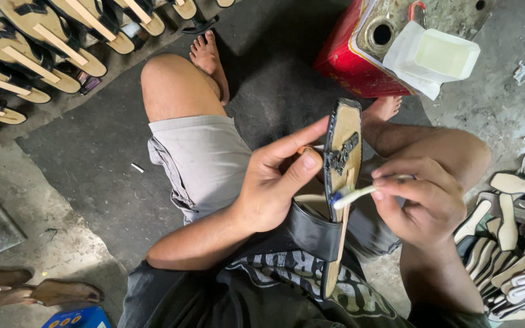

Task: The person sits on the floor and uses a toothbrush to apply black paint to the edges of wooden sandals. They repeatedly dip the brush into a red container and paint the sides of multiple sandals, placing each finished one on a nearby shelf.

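You sit low on the dark concrete floor (86,158) with your knees spread. The widest open room lies to your left, bare floor between your thigh and the rows of finished sandals (37,42) lined up along the upper left edge. Ahead of you a red metal can (341,67) stands close beyond your right foot, with a white plastic tub (439,54) resting on its top. On your right a heap of cut straps and insoles (518,237) crowds right up against your knee, so little space is left on that side.

Between your knees, over your lap, you hold a sandal (340,182) on edge, its long sole running away from you, toe end toward the can. It has a tan insole, a black rim, a dark ornament near the middle and a broad black strap looped at its lower part. Your left hand (274,182) grasps the sandal, thumb on the insole, forefinger stretched along the edge. Your right hand (423,200) pinches a small white brush (355,195), its tip touching the insole.
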